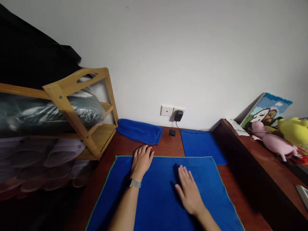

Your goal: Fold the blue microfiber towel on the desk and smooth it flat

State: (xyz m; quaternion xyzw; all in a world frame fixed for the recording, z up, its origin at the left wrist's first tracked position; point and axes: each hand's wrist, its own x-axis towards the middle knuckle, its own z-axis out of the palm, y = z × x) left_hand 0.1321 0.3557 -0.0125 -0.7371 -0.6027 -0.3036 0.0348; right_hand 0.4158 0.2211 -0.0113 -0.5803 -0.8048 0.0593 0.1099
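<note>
A large blue cloth with a green stitched edge lies spread flat on the reddish-brown wooden table. My left hand, with a watch on the wrist, rests at the cloth's far edge, its fingers loosely bent and reaching past the border onto the wood. Over the right half of the cloth is my right hand, palm down with fingers stretched out and the thumb apart. Its shadow falls just to the left. Neither hand holds anything.
Behind lie a folded blue cloth and a flat blue cloth. A black adapter is plugged into the wall. On the left stands a wooden rack with slippers; a raised ledge with plush toys borders the right.
</note>
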